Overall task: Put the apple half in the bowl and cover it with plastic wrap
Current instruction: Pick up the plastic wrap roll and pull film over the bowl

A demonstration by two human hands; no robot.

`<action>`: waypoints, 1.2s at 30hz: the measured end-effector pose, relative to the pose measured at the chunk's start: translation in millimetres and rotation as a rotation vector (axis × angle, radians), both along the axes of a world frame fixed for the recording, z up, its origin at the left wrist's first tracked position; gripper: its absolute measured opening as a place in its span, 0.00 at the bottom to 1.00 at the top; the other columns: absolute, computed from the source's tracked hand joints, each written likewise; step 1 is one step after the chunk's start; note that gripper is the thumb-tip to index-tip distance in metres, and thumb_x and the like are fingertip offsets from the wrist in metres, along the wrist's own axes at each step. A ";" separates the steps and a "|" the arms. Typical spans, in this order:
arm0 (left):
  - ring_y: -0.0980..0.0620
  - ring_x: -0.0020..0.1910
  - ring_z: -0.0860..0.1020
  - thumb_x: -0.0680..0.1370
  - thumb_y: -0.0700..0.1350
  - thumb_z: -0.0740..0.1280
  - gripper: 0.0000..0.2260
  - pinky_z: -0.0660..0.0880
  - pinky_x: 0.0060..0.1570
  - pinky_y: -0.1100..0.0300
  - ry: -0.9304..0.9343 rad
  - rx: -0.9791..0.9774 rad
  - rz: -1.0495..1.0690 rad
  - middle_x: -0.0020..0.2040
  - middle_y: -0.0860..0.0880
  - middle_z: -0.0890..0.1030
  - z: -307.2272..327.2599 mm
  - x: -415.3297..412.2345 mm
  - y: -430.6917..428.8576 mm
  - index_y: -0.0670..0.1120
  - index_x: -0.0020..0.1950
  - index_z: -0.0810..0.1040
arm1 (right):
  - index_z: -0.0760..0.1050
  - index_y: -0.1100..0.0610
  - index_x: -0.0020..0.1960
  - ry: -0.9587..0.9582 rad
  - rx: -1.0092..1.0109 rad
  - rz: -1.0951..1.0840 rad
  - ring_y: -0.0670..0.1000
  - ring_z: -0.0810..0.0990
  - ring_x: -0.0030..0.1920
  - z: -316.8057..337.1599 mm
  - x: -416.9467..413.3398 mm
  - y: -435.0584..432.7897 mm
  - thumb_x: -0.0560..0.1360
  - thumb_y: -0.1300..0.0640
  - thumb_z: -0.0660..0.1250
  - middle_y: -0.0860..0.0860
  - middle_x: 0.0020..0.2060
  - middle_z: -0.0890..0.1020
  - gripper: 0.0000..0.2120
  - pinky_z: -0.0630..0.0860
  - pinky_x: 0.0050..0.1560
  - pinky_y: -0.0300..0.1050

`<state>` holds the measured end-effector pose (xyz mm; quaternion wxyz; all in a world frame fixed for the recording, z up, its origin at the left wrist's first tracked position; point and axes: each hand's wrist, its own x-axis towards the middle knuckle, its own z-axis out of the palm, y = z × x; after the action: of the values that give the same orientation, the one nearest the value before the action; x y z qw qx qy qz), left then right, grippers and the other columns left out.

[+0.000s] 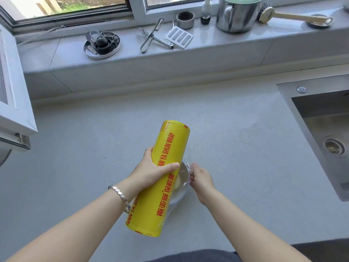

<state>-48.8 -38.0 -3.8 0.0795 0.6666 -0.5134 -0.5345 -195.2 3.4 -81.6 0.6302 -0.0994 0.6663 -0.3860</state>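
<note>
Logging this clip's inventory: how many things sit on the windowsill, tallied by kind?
Round tin of small parts: 1
Peelers: 2
Grater plate: 1
Metal ring lid: 1
Spray bottle: 1
Steel pot: 1
Brush: 1
Total: 8

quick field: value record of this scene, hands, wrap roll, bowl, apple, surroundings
left hand: grips the yellow plastic wrap roll, held above the bowl
right hand: at the bowl's right rim, fingers on clear film
bowl: on the grey counter, mostly hidden by the roll
apple half: pale piece visible inside the bowl
sink: far right
windowsill: peelers, metal pot, small containers
</note>
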 end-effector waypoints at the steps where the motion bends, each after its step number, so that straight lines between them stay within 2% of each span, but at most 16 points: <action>1: 0.52 0.49 0.77 0.65 0.58 0.74 0.42 0.77 0.46 0.56 0.018 0.018 0.010 0.52 0.54 0.74 0.2 0.3 -0.3 0.53 0.72 0.54 | 0.74 0.55 0.38 -0.002 -0.023 0.035 0.50 0.74 0.35 -0.4 2.2 3.8 0.78 0.49 0.56 0.52 0.33 0.76 0.15 0.72 0.40 0.43; 3: 0.54 0.47 0.77 0.68 0.55 0.73 0.39 0.76 0.41 0.59 0.064 0.069 0.034 0.51 0.54 0.74 1.0 1.2 -2.0 0.52 0.72 0.55 | 0.76 0.52 0.45 -0.021 -0.088 0.091 0.53 0.80 0.47 -0.9 5.4 11.5 0.77 0.47 0.59 0.52 0.43 0.82 0.12 0.75 0.53 0.51; 5: 0.54 0.47 0.77 0.69 0.53 0.73 0.37 0.76 0.40 0.59 0.098 0.126 0.052 0.52 0.53 0.75 1.1 3.5 -4.8 0.51 0.71 0.56 | 0.76 0.51 0.50 -0.073 -0.152 0.112 0.54 0.80 0.54 -0.9 8.9 17.5 0.76 0.49 0.61 0.52 0.50 0.83 0.09 0.73 0.59 0.57; 9: 0.51 0.50 0.79 0.68 0.54 0.74 0.36 0.78 0.43 0.57 0.125 0.167 0.056 0.56 0.50 0.76 2.2 10.2 -3.2 0.52 0.70 0.58 | 0.71 0.54 0.63 -0.084 -0.119 0.115 0.57 0.81 0.55 -1.8 10.6 21.6 0.77 0.51 0.59 0.56 0.57 0.81 0.16 0.77 0.56 0.59; 12: 0.51 0.47 0.79 0.68 0.53 0.74 0.35 0.78 0.40 0.57 0.117 0.123 0.084 0.55 0.49 0.76 3.6 10.3 1.9 0.53 0.70 0.59 | 0.70 0.59 0.65 -0.021 -0.117 0.128 0.57 0.82 0.49 -4.4 6.7 20.5 0.78 0.53 0.59 0.58 0.53 0.81 0.17 0.81 0.47 0.54; 15: 0.48 0.50 0.80 0.64 0.57 0.76 0.39 0.79 0.49 0.48 0.043 0.045 0.116 0.58 0.49 0.77 4.8 14.6 6.0 0.56 0.69 0.58 | 0.71 0.60 0.63 0.043 -0.148 0.102 0.56 0.82 0.43 -3.8 8.8 19.3 0.77 0.57 0.60 0.56 0.46 0.82 0.15 0.80 0.42 0.53; 19: 0.42 0.59 0.75 0.59 0.66 0.72 0.47 0.74 0.59 0.46 -0.310 -0.101 0.109 0.64 0.45 0.72 7.3 29.5 17.2 0.59 0.71 0.53 | 0.69 0.61 0.66 0.071 -0.140 0.066 0.58 0.80 0.43 -6.3 12.0 18.2 0.77 0.57 0.61 0.59 0.48 0.80 0.18 0.79 0.39 0.50; 21: 0.39 0.61 0.72 0.61 0.66 0.72 0.48 0.72 0.61 0.46 -0.398 -0.107 0.173 0.65 0.42 0.67 6.2 32.8 23.6 0.56 0.73 0.50 | 0.69 0.60 0.66 0.092 -0.143 0.077 0.58 0.80 0.43 -7.4 13.2 17.8 0.76 0.57 0.62 0.60 0.49 0.81 0.18 0.80 0.40 0.52; 23: 0.40 0.62 0.72 0.63 0.65 0.72 0.46 0.71 0.62 0.46 -0.338 -0.069 0.217 0.66 0.42 0.67 2.5 36.5 26.6 0.53 0.73 0.52 | 0.70 0.60 0.66 0.116 -0.141 0.087 0.58 0.80 0.44 -9.0 13.2 16.4 0.76 0.57 0.62 0.60 0.49 0.81 0.19 0.79 0.45 0.55; 26: 0.45 0.53 0.81 0.56 0.64 0.75 0.45 0.78 0.54 0.46 0.052 0.158 0.301 0.59 0.45 0.79 -1.9 50.0 24.5 0.49 0.69 0.65 | 0.70 0.59 0.66 0.148 -0.139 0.123 0.56 0.79 0.42 -10.1 10.6 13.4 0.76 0.56 0.62 0.57 0.44 0.81 0.19 0.79 0.48 0.58; 28: 0.46 0.48 0.84 0.52 0.64 0.74 0.43 0.80 0.49 0.46 0.175 0.290 0.266 0.53 0.46 0.83 1.2 58.8 23.9 0.51 0.64 0.70 | 0.70 0.59 0.66 0.164 -0.146 0.153 0.55 0.79 0.41 -9.3 8.0 11.5 0.77 0.56 0.62 0.55 0.41 0.81 0.19 0.78 0.48 0.58; 31: 0.45 0.48 0.83 0.51 0.63 0.75 0.42 0.81 0.46 0.45 0.197 0.320 0.289 0.52 0.45 0.83 -0.6 67.9 23.8 0.50 0.63 0.71 | 0.70 0.58 0.66 0.181 -0.158 0.185 0.55 0.80 0.43 -9.3 6.5 9.7 0.77 0.56 0.61 0.57 0.45 0.81 0.18 0.79 0.47 0.58; 34: 0.47 0.46 0.82 0.56 0.61 0.75 0.40 0.79 0.38 0.55 0.088 0.226 0.302 0.53 0.46 0.81 -0.6 67.8 25.2 0.47 0.63 0.68 | 0.71 0.58 0.65 0.209 -0.154 0.193 0.56 0.79 0.44 -11.0 6.7 10.0 0.77 0.55 0.61 0.58 0.46 0.81 0.18 0.79 0.47 0.57; 36: 0.45 0.50 0.80 0.61 0.59 0.77 0.37 0.79 0.46 0.51 -0.048 0.124 0.361 0.55 0.46 0.78 -2.3 66.6 27.0 0.46 0.62 0.65 | 0.72 0.57 0.65 0.234 -0.158 0.202 0.55 0.78 0.40 -12.2 6.9 10.1 0.77 0.54 0.61 0.57 0.41 0.79 0.18 0.79 0.46 0.58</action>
<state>17.8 -11.0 -6.1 0.1206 0.7640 -0.3535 -0.5261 -188.4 13.6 -93.8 0.5741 -0.2593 0.6892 -0.3579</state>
